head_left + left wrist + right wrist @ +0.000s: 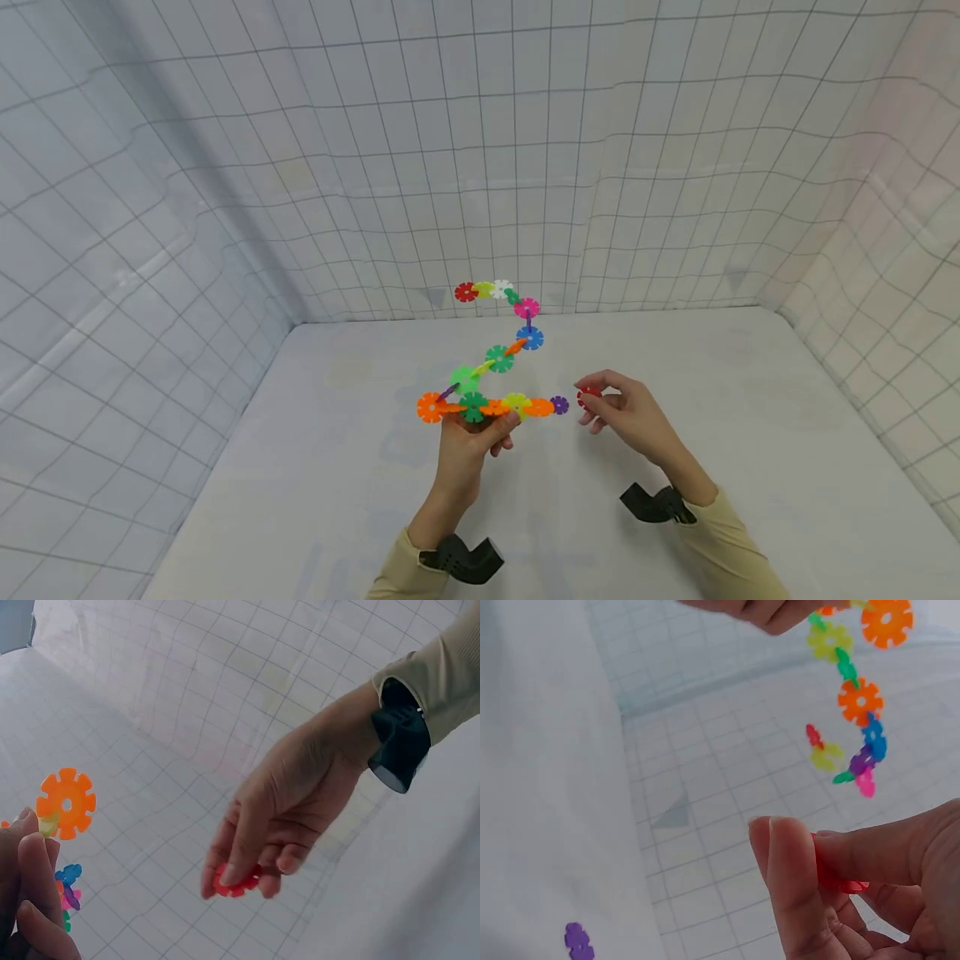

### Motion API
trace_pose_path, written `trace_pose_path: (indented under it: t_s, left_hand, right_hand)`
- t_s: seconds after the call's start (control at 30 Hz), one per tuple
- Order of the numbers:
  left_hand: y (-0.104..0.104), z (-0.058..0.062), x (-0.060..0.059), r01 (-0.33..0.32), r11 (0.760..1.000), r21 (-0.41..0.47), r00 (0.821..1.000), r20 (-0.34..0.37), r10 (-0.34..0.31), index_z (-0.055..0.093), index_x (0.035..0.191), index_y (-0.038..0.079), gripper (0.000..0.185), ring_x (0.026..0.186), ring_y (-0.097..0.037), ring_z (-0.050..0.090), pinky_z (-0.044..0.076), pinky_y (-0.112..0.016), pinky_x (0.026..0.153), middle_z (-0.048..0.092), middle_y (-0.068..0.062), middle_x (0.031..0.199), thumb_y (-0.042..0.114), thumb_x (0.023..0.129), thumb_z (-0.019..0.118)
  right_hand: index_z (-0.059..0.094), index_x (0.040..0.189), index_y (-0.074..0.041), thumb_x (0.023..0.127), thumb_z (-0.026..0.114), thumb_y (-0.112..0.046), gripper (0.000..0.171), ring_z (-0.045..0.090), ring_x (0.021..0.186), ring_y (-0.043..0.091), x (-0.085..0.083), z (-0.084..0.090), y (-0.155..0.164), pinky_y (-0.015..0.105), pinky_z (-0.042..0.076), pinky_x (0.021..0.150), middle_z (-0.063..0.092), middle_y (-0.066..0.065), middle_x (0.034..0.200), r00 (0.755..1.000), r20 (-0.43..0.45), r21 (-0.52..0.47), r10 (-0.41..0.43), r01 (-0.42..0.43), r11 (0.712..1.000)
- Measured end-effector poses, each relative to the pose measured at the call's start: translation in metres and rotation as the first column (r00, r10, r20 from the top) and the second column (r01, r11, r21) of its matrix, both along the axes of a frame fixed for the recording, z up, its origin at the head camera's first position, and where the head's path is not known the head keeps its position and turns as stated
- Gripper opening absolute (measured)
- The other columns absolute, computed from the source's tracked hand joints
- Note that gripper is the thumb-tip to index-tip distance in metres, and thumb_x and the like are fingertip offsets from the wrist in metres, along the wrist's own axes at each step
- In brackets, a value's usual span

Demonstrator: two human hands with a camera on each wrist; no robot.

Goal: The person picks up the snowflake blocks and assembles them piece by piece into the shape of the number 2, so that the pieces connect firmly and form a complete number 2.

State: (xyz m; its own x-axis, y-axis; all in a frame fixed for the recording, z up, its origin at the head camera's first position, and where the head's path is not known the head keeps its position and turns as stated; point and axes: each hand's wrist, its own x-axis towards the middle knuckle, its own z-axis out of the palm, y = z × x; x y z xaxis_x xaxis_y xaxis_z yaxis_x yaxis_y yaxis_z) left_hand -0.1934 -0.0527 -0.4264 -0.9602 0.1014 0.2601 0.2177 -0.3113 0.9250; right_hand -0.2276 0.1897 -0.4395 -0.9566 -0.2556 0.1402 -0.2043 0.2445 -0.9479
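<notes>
Left hand (471,437): grips disc chain (491,360) at base. Right hand (626,414), at 3 o'clock: pinches red disc (588,395). Best align slots w/ purple disc (559,405), press straight.

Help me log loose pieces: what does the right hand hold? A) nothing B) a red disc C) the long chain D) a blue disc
B: the right hand pinches a red disc between thumb and fingers, apart from the chain that the left hand holds up.
</notes>
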Motion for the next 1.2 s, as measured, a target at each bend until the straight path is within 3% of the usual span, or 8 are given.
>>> trace_pose_path:
  t_s: [0.2,0.47,0.63,0.8,1.2]
  left_hand:
    - [0.0,-0.001,0.0,0.004,1.0,-0.005,1.0,-0.001,-0.004,0.062,0.091,-0.002,0.013,0.051,-0.014,0.053,0.043,-0.021,0.05,0.066,-0.01,0.073,0.004,0.084,0.071]
    - [0.0,0.0,0.0,0.004,1.0,-0.006,1.0,0.001,-0.004,0.061,0.089,-0.001,0.013,0.05,-0.015,0.052,0.043,-0.021,0.05,0.065,-0.008,0.072,0.004,0.084,0.071]
    - [0.0,0.0,0.0,0.01,1.0,-0.005,1.0,-0.004,-0.01,0.062,0.088,-0.001,0.012,0.05,-0.013,0.053,0.043,-0.021,0.05,0.066,-0.006,0.071,0.004,0.083,0.072]
    - [0.0,0.0,0.0,0.011,1.0,-0.007,1.0,0.0,-0.011,0.062,0.09,-0.003,0.013,0.05,-0.013,0.053,0.042,-0.021,0.05,0.066,-0.007,0.072,0.003,0.083,0.071]
    - [0.0,0.002,0.002,0.02,0.999,-0.045,1.0,-0.006,-0.02,0.058,0.091,-0.013,0.022,0.05,-0.013,0.053,0.042,-0.021,0.05,0.065,-0.003,0.069,0.003,0.083,0.071]
  right_hand:
    - [0.057,0.114,-0.001,0.09,0.066,-0.01,0.028,0.065,0.069,0.026,0.017,0.021,-0.007,0.034,0.055,0.062,0.06,0.021,0.092,0.997,-0.038,-0.085,0.061,-0.064,0.994]
    - [0.055,0.103,-0.002,0.088,0.068,-0.009,0.021,0.063,0.068,0.026,0.035,0.036,-0.015,0.034,0.053,0.055,0.065,0.013,0.086,0.993,-0.112,-0.142,0.037,-0.053,0.988]
    - [0.057,0.102,-0.002,0.089,0.067,-0.006,0.017,0.063,0.068,0.025,0.042,0.04,-0.019,0.034,0.053,0.053,0.066,0.01,0.086,0.984,-0.173,-0.15,0.033,-0.06,0.987]
    - [0.059,0.103,-0.001,0.09,0.065,-0.005,0.015,0.064,0.068,0.025,0.046,0.042,-0.021,0.034,0.053,0.054,0.066,0.011,0.085,0.985,-0.173,-0.171,0.021,-0.051,0.984]
    - [0.061,0.11,0.002,0.09,0.063,0.0,0.02,0.063,0.066,0.022,0.049,0.043,-0.024,0.033,0.053,0.053,0.066,0.011,0.086,0.969,-0.236,-0.163,0.073,-0.113,0.98]
